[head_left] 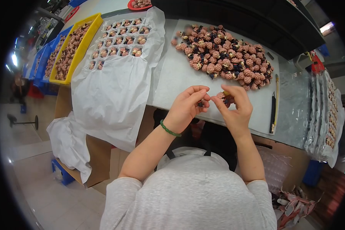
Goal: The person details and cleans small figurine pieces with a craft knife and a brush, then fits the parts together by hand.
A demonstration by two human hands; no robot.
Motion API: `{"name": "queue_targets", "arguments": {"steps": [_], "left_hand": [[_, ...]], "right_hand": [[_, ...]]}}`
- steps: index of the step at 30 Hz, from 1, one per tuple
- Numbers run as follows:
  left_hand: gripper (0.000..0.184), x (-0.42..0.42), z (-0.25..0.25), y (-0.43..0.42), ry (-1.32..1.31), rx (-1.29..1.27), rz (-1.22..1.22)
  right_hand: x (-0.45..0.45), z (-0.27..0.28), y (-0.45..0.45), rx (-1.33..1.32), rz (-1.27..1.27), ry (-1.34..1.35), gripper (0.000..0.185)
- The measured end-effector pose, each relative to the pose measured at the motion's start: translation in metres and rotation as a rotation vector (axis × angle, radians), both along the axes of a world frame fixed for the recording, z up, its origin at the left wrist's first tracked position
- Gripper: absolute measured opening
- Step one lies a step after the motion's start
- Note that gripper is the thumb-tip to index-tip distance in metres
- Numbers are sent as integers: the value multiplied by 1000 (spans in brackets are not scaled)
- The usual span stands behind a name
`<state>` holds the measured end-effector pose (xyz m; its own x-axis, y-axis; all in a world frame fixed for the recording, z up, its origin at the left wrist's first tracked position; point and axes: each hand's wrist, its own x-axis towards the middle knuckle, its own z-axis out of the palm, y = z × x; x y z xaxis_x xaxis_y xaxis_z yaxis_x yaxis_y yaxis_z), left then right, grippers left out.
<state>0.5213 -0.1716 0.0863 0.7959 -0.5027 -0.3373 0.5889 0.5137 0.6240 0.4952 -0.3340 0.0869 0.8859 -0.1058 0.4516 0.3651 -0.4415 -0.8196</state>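
In front of my body, above the table's near edge, my left hand (188, 105) is closed in a pinch, with a small dark piece (201, 103) showing between the fingers. Just to its right, my right hand (237, 109) grips a small pink knobbly figurine (220, 95) with dark parts. A bit of yellow (226, 93) shows by its fingers; I cannot make out what it is. The fingertips of both hands nearly meet. Beyond them lies a large heap of similar pink and dark figurines (222, 53) on a white sheet (168, 82).
White trays of figurines (120, 40) rest on white paper (111, 92) at left, beside a yellow bin (91, 34) and blue bins (46, 63). A black pen-like tool (273, 111) and a thin yellow stick (276, 96) lie right. Stacked filled trays (322, 115) stand far right.
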Motion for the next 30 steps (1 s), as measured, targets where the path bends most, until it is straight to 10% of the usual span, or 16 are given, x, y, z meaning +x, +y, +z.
{"name": "queue_targets", "arguments": {"steps": [4, 10, 30], "left_hand": [[23, -3, -2, -7, -141, 229, -83], [22, 1, -4, -3, -190, 272, 6], [19, -1, -7, -4, -257, 319, -48]], "right_hand": [[-11, 1, 17, -120, -10, -40, 37], [-30, -11, 21, 682, 113, 356, 28], [-34, -21, 24, 976, 81, 507, 19]]}}
